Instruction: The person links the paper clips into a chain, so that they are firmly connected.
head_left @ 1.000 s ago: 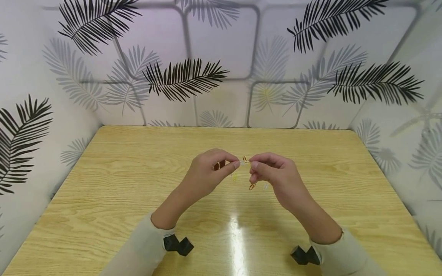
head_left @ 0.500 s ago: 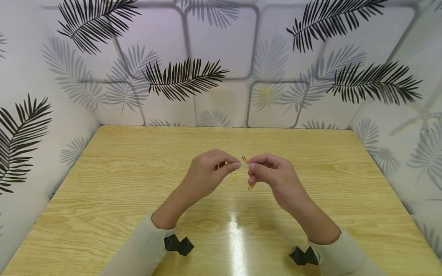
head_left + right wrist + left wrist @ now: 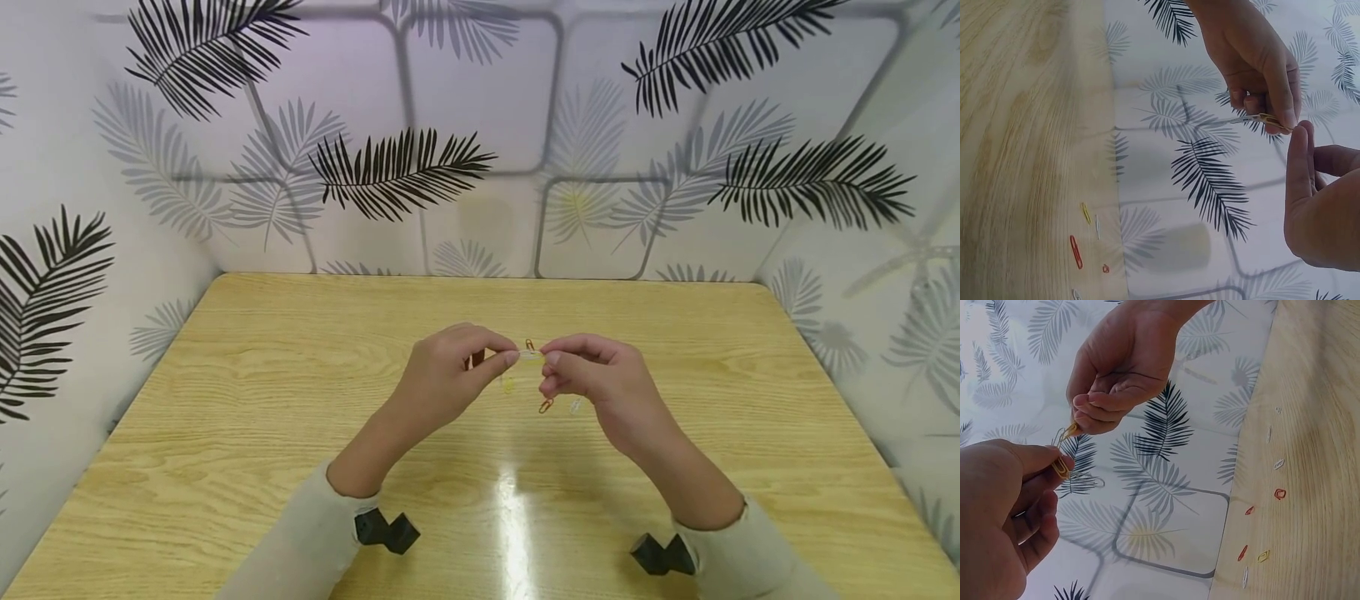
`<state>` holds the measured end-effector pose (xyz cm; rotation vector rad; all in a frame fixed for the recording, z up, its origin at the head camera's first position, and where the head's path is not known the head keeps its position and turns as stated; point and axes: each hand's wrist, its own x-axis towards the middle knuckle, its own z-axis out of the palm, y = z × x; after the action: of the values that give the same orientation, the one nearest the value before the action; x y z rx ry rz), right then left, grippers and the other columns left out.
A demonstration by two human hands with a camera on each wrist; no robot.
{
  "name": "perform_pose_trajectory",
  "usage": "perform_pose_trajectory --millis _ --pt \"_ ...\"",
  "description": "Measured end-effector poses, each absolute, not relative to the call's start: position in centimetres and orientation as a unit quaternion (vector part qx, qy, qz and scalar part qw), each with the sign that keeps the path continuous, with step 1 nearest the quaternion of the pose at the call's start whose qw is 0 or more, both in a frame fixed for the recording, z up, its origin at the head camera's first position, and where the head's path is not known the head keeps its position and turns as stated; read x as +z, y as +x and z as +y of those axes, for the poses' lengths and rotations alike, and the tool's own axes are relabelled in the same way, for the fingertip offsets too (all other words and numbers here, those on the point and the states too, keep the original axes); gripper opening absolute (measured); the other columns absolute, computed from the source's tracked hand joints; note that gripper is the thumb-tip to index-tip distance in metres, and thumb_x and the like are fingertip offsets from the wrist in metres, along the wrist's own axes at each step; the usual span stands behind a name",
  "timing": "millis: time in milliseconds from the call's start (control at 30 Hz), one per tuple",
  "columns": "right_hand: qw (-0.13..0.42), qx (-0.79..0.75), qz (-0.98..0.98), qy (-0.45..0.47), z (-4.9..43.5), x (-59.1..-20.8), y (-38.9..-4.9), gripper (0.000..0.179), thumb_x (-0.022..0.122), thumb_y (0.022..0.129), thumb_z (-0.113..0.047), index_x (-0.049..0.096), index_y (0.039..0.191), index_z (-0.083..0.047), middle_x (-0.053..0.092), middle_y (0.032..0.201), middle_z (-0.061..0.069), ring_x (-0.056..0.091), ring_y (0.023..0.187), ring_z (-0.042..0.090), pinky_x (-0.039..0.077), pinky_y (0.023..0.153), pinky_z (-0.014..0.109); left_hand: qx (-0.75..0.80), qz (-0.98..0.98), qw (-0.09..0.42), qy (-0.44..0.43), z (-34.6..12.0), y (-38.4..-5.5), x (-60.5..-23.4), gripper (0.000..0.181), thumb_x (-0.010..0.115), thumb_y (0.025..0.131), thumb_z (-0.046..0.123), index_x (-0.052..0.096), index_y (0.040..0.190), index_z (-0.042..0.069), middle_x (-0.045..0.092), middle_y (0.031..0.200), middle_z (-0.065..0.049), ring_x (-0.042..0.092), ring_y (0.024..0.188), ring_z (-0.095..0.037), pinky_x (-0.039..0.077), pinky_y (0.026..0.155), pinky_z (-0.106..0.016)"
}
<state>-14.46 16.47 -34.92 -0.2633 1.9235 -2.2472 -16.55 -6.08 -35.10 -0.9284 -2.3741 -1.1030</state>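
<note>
In the head view my left hand [image 3: 461, 362] and right hand [image 3: 596, 375] meet fingertip to fingertip above the table. A white paper clip [image 3: 528, 355] spans the small gap between them. The left wrist view has my left thumb and finger pinching a yellow paper clip [image 3: 1060, 467], from which another white clip [image 3: 1088, 481] hangs. At the right fingertips a second yellow paper clip [image 3: 1070, 429] touches or overlaps the white clip; whether they are hooked together I cannot tell. Fingers partly cover the clips in the right wrist view.
Loose paper clips lie on the wooden table [image 3: 300, 350]: several white, a yellow clip [image 3: 1264, 556] and red ones, such as a red clip [image 3: 1280, 494]. Some lie below the hands. A leaf-patterned sheet [image 3: 480, 83] stands behind and beside the table.
Both hands stay nearly in place. The right fingers shift slightly; yellow shows at their tips now, while half a second ago a white loop reached them.
</note>
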Motion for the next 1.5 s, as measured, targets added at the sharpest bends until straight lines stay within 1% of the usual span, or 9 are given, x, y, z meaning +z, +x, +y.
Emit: perform_pose_trajectory --millis 133,233,500,600,767,1000,1133,1267,1500 --pt "0.076 -0.752 0.650 -0.073 16.8 -34.7 -14.6 0.006 0.066 0.096 -0.007 0.072 0.097 -0.006 0.070 0.085 0.002 0.071 0.074 0.013 0.060 0.080 0.033 -0.375 -0.846 0.193 -0.326 -6.2 -16.6 -35.1 0.009 0.071 0.095 0.021 0.078 0.098 0.016 0.071 0.087 0.005 0.053 0.069 -0.006 0.044 0.059 -0.021" --pt "0.072 -0.751 0.653 -0.066 17.0 -34.4 -14.6 0.005 0.066 0.096 -0.007 0.071 0.098 -0.006 0.070 0.087 0.002 0.072 0.074 0.014 0.060 0.081 0.032 -0.373 -0.850 0.184 -0.323 -6.3 -16.6 -35.0 0.010 0.071 0.096 0.022 0.078 0.099 0.016 0.071 0.089 0.005 0.054 0.070 -0.007 0.046 0.060 -0.022" --pt "0.070 -0.756 0.646 -0.077 17.1 -34.2 -14.5 0.006 0.067 0.096 -0.007 0.072 0.099 -0.007 0.071 0.086 0.002 0.072 0.074 0.014 0.060 0.080 0.032 -0.405 -0.864 0.073 -0.290 -6.1 -16.8 -35.2 0.014 0.067 0.098 0.029 0.075 0.107 0.022 0.069 0.102 0.012 0.059 0.087 -0.008 0.052 0.073 -0.027" --pt "0.068 -0.752 0.650 -0.086 17.1 -34.1 -14.4 0.006 0.067 0.096 -0.007 0.072 0.100 -0.007 0.071 0.085 0.002 0.072 0.074 0.014 0.060 0.080 0.032 -0.428 -0.854 0.056 -0.292 -5.9 -16.8 -35.3 0.015 0.067 0.097 0.029 0.074 0.109 0.022 0.069 0.105 0.012 0.061 0.093 -0.012 0.054 0.075 -0.028" --pt "0.068 -0.737 0.666 -0.100 17.0 -34.0 -14.1 0.007 0.068 0.096 -0.009 0.072 0.102 -0.007 0.071 0.085 0.003 0.072 0.076 0.016 0.060 0.082 0.034 -0.454 -0.831 0.078 -0.313 -5.4 -16.5 -35.5 0.019 0.071 0.095 0.027 0.075 0.111 0.018 0.070 0.106 0.011 0.061 0.095 -0.014 0.054 0.074 -0.025" --pt "0.080 -0.731 0.670 -0.100 16.8 -34.1 -13.9 0.014 0.068 0.096 -0.011 0.070 0.105 -0.001 0.072 0.085 0.004 0.073 0.077 0.017 0.060 0.082 0.036 -0.414 -0.825 0.155 -0.353 -5.2 -16.1 -35.4 0.016 0.075 0.092 0.021 0.076 0.105 0.014 0.073 0.100 0.004 0.059 0.087 -0.010 0.053 0.067 -0.026" --pt "0.082 -0.731 0.669 -0.109 16.7 -34.1 -13.8 0.013 0.068 0.096 -0.010 0.070 0.106 -0.002 0.073 0.087 0.004 0.073 0.078 0.017 0.060 0.083 0.036 -0.411 -0.825 0.161 -0.353 -5.2 -16.1 -35.5 0.013 0.075 0.092 0.022 0.076 0.104 0.016 0.073 0.098 0.006 0.058 0.084 -0.008 0.053 0.066 -0.027" --pt "0.073 -0.725 0.674 -0.124 16.7 -34.1 -13.7 0.016 0.067 0.097 -0.010 0.069 0.108 0.000 0.072 0.090 0.003 0.073 0.081 0.016 0.059 0.084 0.035 -0.436 -0.823 0.130 -0.339 -5.2 -16.1 -35.4 0.012 0.074 0.093 0.023 0.076 0.103 0.017 0.072 0.097 0.008 0.057 0.084 -0.006 0.052 0.068 -0.026" --pt "0.047 -0.683 0.717 -0.134 16.7 -34.1 -13.5 0.026 0.068 0.097 -0.014 0.066 0.113 0.007 0.071 0.096 0.005 0.073 0.086 0.018 0.059 0.085 0.034 -0.491 -0.822 0.033 -0.288 -5.4 -16.3 -35.5 0.009 0.070 0.096 0.026 0.075 0.102 0.021 0.068 0.096 0.010 0.057 0.087 -0.009 0.052 0.076 -0.030"
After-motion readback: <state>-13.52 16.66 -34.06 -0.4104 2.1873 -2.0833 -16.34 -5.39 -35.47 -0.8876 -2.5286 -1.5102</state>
